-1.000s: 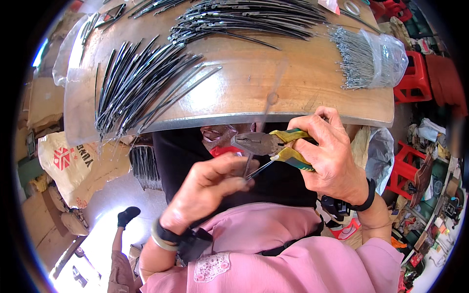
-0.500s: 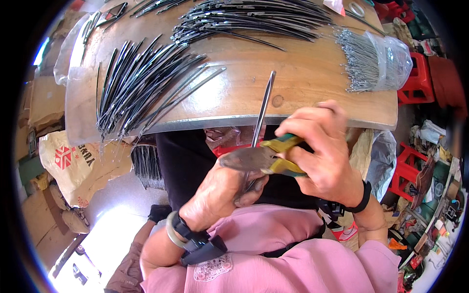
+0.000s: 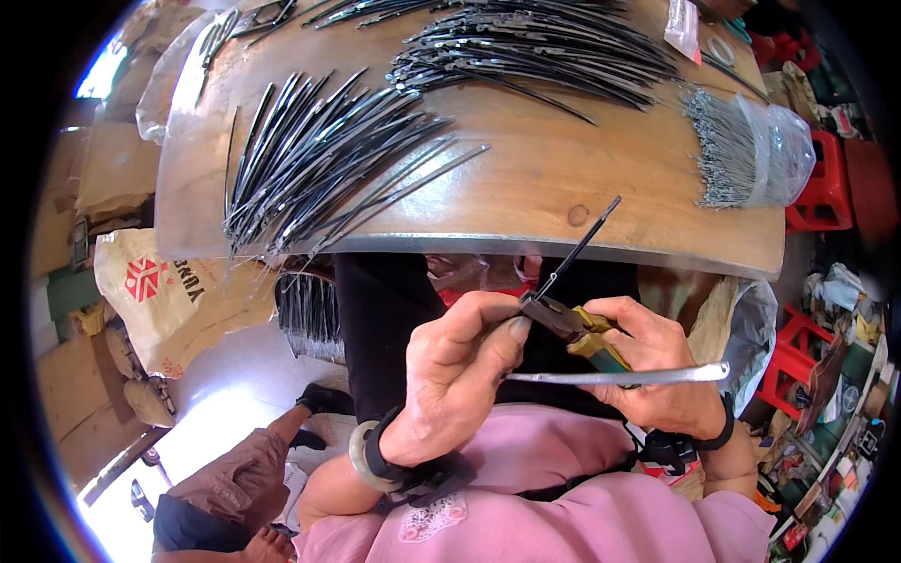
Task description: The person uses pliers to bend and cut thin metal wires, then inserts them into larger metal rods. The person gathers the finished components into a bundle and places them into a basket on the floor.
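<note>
My right hand [image 3: 662,361] is wrapped round the yellow-and-green handles of a pair of pliers [image 3: 556,317]. The jaws meet a thin dark strip [image 3: 584,242] that slants up and to the right from them. Thumb and forefinger of my left hand [image 3: 460,371] pinch right at the jaws. From under that hand a silvery metal strip [image 3: 638,375] runs to the right, passing in front of my right hand. Whether the two strips are one piece is hidden by my fingers.
Piles of black strips lie at the table's left [image 3: 324,169] and far middle [image 3: 535,56]. A plastic-wrapped bundle of thin wires [image 3: 727,150] sits at the right. The table's edge [image 3: 469,246] curves just beyond my hands. Red stools [image 3: 821,178] stand at right; another person's leg [image 3: 235,469] shows lower left.
The pliers have turned, their jaws now at my left fingertips rather than above the left hand. The strip that stood upright now lies level towards the right. The view has shifted slightly.
</note>
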`<state>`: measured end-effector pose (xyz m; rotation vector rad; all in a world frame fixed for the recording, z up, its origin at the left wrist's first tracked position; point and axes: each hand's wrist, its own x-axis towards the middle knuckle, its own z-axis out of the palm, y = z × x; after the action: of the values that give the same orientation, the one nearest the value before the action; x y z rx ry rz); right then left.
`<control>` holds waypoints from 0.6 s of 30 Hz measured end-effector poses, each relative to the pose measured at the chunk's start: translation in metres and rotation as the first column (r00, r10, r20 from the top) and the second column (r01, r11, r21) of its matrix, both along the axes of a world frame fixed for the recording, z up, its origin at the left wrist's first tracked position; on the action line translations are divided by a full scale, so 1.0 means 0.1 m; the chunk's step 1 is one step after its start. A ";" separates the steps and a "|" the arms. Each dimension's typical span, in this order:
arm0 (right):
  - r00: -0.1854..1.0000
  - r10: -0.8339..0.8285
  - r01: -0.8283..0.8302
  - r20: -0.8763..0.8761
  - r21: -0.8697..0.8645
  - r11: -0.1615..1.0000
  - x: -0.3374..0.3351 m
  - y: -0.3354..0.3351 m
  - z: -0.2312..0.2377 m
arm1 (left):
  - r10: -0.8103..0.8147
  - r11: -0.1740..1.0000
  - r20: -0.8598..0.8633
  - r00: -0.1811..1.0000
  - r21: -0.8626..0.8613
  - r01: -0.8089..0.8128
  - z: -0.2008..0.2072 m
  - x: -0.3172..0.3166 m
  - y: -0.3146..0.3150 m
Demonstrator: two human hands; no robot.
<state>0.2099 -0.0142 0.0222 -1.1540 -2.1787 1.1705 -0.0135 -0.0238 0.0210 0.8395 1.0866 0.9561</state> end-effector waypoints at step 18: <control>0.998 0.034 -0.029 -0.060 0.077 0.997 -0.14 0.41 0.11 | 0.126 0.982 0.118 0.985 -0.154 -0.107 0.11 -0.11 0.42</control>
<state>0.1956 0.0272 0.0334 -1.0421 -2.1825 1.1111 -0.0247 0.0186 0.0324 0.5912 1.0906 1.0004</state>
